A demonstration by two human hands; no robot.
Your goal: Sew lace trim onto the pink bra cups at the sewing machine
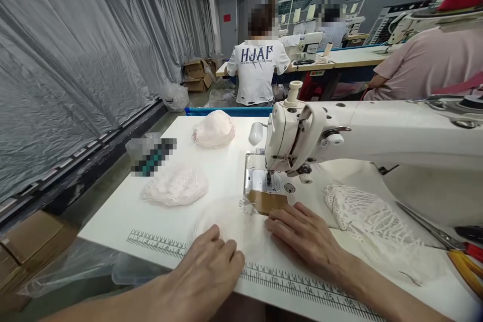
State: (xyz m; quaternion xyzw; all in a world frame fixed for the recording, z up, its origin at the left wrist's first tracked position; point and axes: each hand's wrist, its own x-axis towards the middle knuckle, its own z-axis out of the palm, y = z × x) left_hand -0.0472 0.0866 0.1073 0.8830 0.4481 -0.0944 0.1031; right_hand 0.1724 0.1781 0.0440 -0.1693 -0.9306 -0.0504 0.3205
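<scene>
My left hand [211, 266] is closed with curled fingers on the near edge of a sheer white lace fabric piece [221, 216], which lies on the white sewing table in front of the needle. My right hand [302, 234] rests flat with fingers stretched out, by the fabric's right side and touching near a brown plate [267, 202]. Just beyond stands the white sewing machine head [289, 136], its presser foot [269, 178] over the metal needle plate [256, 181]. The fabric's near edge is partly hidden under my left hand.
Two pale pink moulded cups, one smooth [215, 130] and one lacy [176, 184], lie at the left. White lace fabric [372, 211] and orange-handled scissors [433, 229] lie right. A printed ruler [287, 282] runs along the front edge. Co-workers sit ahead, one in a white shirt [258, 70].
</scene>
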